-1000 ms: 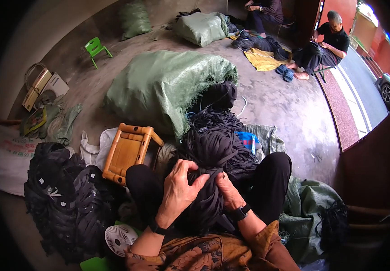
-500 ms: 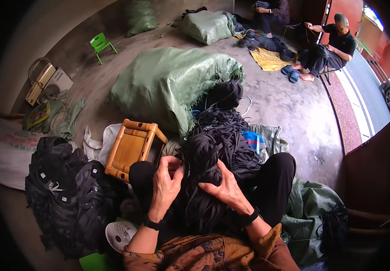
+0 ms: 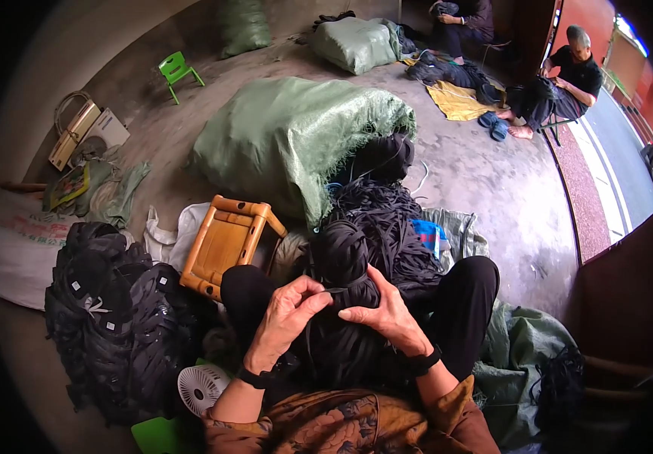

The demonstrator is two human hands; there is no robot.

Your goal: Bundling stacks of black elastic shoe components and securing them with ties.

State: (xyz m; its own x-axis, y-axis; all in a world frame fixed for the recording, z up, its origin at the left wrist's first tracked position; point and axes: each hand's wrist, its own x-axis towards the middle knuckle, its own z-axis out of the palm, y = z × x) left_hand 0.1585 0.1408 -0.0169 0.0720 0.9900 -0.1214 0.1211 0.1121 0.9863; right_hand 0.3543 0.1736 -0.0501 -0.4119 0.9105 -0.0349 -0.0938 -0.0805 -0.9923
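A thick bundle of black straps [image 3: 343,253] lies between my knees, its upper end rounded. My left hand [image 3: 290,312] is closed in a pinch on a black strap [image 3: 335,290] that runs across the bundle. From the other side, my right hand [image 3: 384,314] grips the bundle, thumb in front and fingers partly hidden behind it. Beyond it spreads a loose heap of black straps [image 3: 398,227], coming out of the frayed mouth of a large green woven sack [image 3: 258,136].
To the left stand a bamboo stool [image 3: 224,242], a stack of tied black bundles [image 3: 114,318] and a white fan [image 3: 201,390]. A small green chair [image 3: 178,72] is farther back. Two people sit at the far right, one beside a yellow cloth [image 3: 459,102]. A green sheet [image 3: 523,340] lies right.
My left hand has moved right, onto the front of the bundle, with a strap now pinched across it. My right hand stays on the bundle. The person at far right has lowered a raised arm.
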